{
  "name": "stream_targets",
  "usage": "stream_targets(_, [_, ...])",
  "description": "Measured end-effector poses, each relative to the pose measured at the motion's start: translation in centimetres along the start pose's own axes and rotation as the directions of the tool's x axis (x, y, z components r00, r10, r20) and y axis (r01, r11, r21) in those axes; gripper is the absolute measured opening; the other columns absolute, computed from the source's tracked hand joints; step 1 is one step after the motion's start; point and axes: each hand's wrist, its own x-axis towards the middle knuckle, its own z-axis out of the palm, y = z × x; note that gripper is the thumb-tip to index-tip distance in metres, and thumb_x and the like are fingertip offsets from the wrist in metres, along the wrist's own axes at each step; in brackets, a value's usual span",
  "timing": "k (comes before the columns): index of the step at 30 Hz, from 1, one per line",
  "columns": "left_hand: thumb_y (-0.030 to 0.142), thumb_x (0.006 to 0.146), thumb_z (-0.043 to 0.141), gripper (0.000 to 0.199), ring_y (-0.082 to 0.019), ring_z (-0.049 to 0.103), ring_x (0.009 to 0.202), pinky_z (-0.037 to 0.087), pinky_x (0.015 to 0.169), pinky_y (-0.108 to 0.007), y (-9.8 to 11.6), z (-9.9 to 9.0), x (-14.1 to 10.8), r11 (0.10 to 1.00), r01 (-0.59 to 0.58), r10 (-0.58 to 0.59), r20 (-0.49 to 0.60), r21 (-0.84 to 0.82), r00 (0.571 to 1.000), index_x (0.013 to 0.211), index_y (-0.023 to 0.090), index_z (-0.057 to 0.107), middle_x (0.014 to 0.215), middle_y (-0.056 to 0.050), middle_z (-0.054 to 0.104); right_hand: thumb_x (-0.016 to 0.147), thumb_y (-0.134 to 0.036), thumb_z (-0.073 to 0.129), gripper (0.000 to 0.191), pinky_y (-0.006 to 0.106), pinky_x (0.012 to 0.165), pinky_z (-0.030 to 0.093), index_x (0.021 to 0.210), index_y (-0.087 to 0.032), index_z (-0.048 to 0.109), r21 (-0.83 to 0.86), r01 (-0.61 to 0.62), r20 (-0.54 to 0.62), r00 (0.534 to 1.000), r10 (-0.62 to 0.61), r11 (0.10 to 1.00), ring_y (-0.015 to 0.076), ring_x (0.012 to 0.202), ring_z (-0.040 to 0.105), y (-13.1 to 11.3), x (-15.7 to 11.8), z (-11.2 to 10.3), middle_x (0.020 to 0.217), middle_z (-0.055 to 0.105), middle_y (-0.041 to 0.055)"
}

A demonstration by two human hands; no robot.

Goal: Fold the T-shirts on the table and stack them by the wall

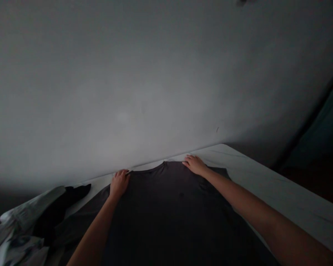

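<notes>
Left hand (119, 184): palm down at one shoulder of a dark grey shirt (166, 214), fingers close together and bent over the cloth's upper edge; whether fabric is pinched beneath cannot be told. Right hand (194, 164): palm down at the opposite shoulder, fingers extended and slightly apart, tips reaching just past the edge onto the tabletop; no closed grip visible. Shirt lies spread between and below both forearms, neckline toward the wall, lower part running out of view at the bottom. Fabric matte, apparently thin and soft, mostly smooth, with small creases near the right forearm; neckline a shallow curve, one sleeve slanting out beyond the left forearm. Support: white table (283, 195), marble-like with faint grey veins, rounded far corner, back edge along the wall. At its left end, a loose heap: black cloth (77, 192), limp and folded; pale bundle (39, 207), wrinkled, material unclear; patterned piece (24, 249) nearest the viewer, pale with dark blotches. Wall (127, 81) plain grey, matte, one short dark scratch above the table. Far right: dark greenish surface (326, 122), slanted, too dim to identify. Lighting low throughout.
</notes>
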Motion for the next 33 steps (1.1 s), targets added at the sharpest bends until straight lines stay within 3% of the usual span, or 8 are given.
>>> stream_targets(5, [0.044, 0.089, 0.046, 0.038, -0.032, 0.055, 0.119, 0.043, 0.096, -0.045, 0.3, -1.4, 3.1, 0.98, 0.197, -0.198, 0.11, 0.016, 0.974, 0.112, 0.022, 0.067, 0.121, -0.013, 0.066, 0.092, -0.033, 0.06, 0.025, 0.032, 0.093, 0.045, 0.111, -0.022, 0.069, 0.095, 0.038, -0.037, 0.999, -0.034, 0.995, 0.023, 0.111, 0.062, -4.6, 3.6, 0.8, 0.118, 0.069, 0.009])
stream_targets(10, [0.042, 0.088, 0.05, 0.029, -0.03, 0.056, 0.117, 0.042, 0.094, -0.044, 0.0, -0.6, 4.3, 0.978, 0.207, -0.205, 0.165, 0.01, 0.965, 0.103, 0.024, 0.068, 0.117, -0.009, 0.069, 0.083, -0.029, 0.072, 0.011, 0.026, 0.077, 0.047, 0.093, -0.027, 0.073, 0.178, 0.019, 0.035, 0.999, -0.026, 0.984, 0.0175, 0.089, 0.068, -6.2, 6.0, 2.1, 0.093, 0.076, -0.001])
stream_targets(17, [0.036, 0.094, 0.039, 0.033, -0.032, 0.051, 0.116, 0.04, 0.093, -0.046, 0.7, 0.8, 2.7, 0.979, 0.202, -0.202, -0.023, -0.005, 0.979, 0.11, 0.018, 0.061, 0.122, -0.014, 0.061, 0.092, -0.021, 0.058, 0.021, 0.039, 0.095, 0.043, 0.11, -0.019, 0.068, 0.15, -0.026, -0.119, 0.992, 0.044, 0.988, 0.025, 0.112, 0.058, -8.0, 4.2, 3.0, 0.119, 0.066, 0.0118])
stream_targets(21, [0.028, 0.094, 0.035, 0.034, -0.03, 0.052, 0.114, 0.037, 0.096, -0.048, 1.8, 0.5, 1.3, 0.992, 0.098, -0.077, -0.239, 0.075, 0.968, 0.118, 0.016, 0.056, 0.121, -0.014, 0.06, 0.096, -0.03, 0.052, 0.037, 0.041, 0.108, 0.035, 0.131, -0.02, 0.057, 0.118, 0.247, -0.191, 0.956, -0.222, 0.962, 0.0242, 0.132, 0.045, -9.1, 0.5, 3.2, 0.144, 0.05, 0.0116])
stream_targets(25, [0.023, 0.093, 0.038, 0.033, -0.026, 0.052, 0.118, 0.037, 0.1, -0.046, 3.2, -0.3, -0.5, 0.986, -0.131, 0.154, -0.239, 0.107, 0.959, 0.121, 0.019, 0.055, 0.128, -0.012, 0.06, 0.096, -0.034, 0.051, 0.035, 0.041, 0.111, 0.035, 0.128, -0.021, 0.059, 0.123, 0.308, -0.179, 0.942, -0.284, 0.943, 0.0228, 0.132, 0.046, -4.3, -3.8, 1.3, 0.142, 0.053, 0.0095])
stream_targets(28, [0.021, 0.091, 0.042, 0.034, -0.026, 0.052, 0.123, 0.038, 0.102, -0.046, 6.2, -0.5, -1.6, 0.954, -0.287, 0.297, -0.164, 0.083, 0.941, 0.122, 0.021, 0.057, 0.133, -0.011, 0.06, 0.092, -0.027, 0.056, 0.029, 0.036, 0.101, 0.043, 0.119, -0.016, 0.063, 0.091, 0.014, -0.165, 0.986, 0.001, 0.996, 0.0235, 0.116, 0.059, 3.0, -6.2, -1.1, 0.124, 0.064, 0.0129])
stream_targets(31, [0.023, 0.093, 0.042, 0.038, -0.024, 0.052, 0.126, 0.039, 0.106, -0.045, 11.9, 0.1, -2.2, 0.891, -0.454, 0.453, -0.085, 0.0, 0.888, 0.128, 0.022, 0.054, 0.137, -0.01, 0.058, 0.087, -0.032, 0.065, 0.034, 0.034, 0.092, 0.047, 0.113, -0.011, 0.064, 0.035, -0.309, -0.165, 0.936, 0.31, 0.951, 0.0286, 0.11, 0.061, 9.2, -7.6, -2.8, 0.116, 0.065, 0.0197])
stream_targets(33, [0.026, 0.094, 0.041, 0.043, -0.023, 0.048, 0.133, 0.038, 0.109, -0.043, 16.6, 1.1, -2.5, 0.83, -0.553, 0.553, -0.028, -0.069, 0.833, 0.136, 0.022, 0.048, 0.145, -0.009, 0.052, 0.081, -0.038, 0.072, 0.04, 0.032, 0.088, 0.048, 0.109, -0.01, 0.066, 0.052, -0.383, -0.124, 0.914, 0.387, 0.922, 0.0295, 0.109, 0.061, 11.3, -7.8, -3.2, 0.113, 0.066, 0.0202])
